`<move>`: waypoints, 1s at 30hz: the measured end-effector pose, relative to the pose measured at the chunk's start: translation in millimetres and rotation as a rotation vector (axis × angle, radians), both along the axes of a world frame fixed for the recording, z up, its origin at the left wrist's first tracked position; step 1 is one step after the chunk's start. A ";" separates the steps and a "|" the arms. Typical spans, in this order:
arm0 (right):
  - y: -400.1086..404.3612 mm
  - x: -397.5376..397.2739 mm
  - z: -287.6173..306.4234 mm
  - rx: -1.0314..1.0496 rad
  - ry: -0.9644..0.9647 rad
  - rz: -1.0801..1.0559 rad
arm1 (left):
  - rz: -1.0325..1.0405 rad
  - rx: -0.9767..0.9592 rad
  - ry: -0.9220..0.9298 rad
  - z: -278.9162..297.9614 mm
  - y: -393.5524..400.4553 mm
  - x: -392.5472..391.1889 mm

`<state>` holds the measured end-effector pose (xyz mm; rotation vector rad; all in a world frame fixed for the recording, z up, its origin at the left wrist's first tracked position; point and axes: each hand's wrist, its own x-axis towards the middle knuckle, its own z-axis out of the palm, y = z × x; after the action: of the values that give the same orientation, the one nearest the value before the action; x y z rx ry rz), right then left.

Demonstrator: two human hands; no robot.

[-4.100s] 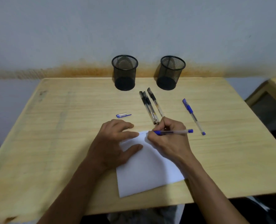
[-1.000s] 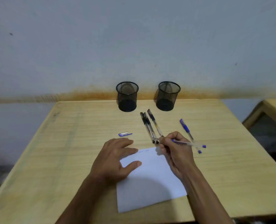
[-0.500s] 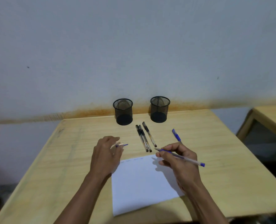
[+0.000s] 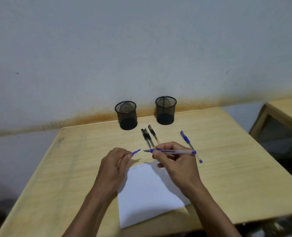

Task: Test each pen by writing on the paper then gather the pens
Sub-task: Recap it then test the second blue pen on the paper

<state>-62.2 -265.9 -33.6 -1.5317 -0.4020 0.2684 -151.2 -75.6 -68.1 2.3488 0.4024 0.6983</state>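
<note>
A: Where is the pen under test, taking the sheet of paper (image 4: 148,190) as the landmark?
B: The uncapped blue pen (image 4: 171,151) is raised just past the paper's far edge, pinched in the right hand (image 4: 177,165). Its long axis runs nearly level, side to side, with the tip pointing left and the blue end plug to the right.
A: And the left hand (image 4: 113,166)?
B: It is closed on the blue cap (image 4: 136,151), which sticks out from the fingertips and points right, toward the pen tip; a small gap separates them.
A: The other pens?
B: Beyond the paper, three black pens (image 4: 149,137) lie close together on the desk (image 4: 235,168), long axes running away from the paper, caps at the far end. A capped blue pen (image 4: 190,145) lies to their right, aslant, passing behind the held pen.
A: Anything farther back?
B: Two black mesh pen cups (image 4: 126,115) stand upright at the desk's far edge, well beyond the paper
</note>
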 end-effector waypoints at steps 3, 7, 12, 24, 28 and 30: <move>1.2 0.8 6.0 -0.056 -0.058 0.012 | -0.034 -0.107 -0.084 9.6 -14.1 -9.5; 2.2 -2.4 8.0 -0.071 -0.057 0.030 | -0.035 -0.165 -0.122 15.9 -19.6 -14.8; 4.4 -6.5 7.7 -0.069 -0.072 0.062 | -0.099 -0.171 -0.099 19.1 -18.3 -17.8; 9.9 -14.7 4.7 0.095 0.039 0.095 | -0.086 -0.374 -0.137 29.8 -33.0 -21.4; 12.6 -24.4 -0.6 0.118 0.049 0.047 | -0.090 -0.336 -0.139 35.4 -33.6 -21.0; 10.5 -22.1 -1.6 0.131 0.112 0.073 | -0.108 -0.328 -0.112 38.1 -31.2 -19.5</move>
<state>-84.2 -255.4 -35.3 -1.3686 -0.3802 0.3760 -170.7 -106.9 -29.9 1.9973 0.3118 0.6553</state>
